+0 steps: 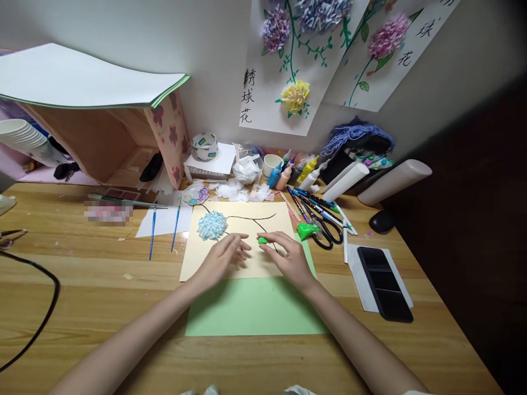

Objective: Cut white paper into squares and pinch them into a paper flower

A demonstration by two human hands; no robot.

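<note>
The right hand [291,259] pinches a rounded green lump [262,240] while the left hand [223,257] hangs spread over flat cream paper [256,265].

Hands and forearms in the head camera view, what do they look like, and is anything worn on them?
The left hand and right hand are bare, with slim fingers; no gloves, rings or watch show. The forearms are uncovered, without visible markings. Pale cloth at the bottom edge, by the right forearm, may be a sleeve.
</note>
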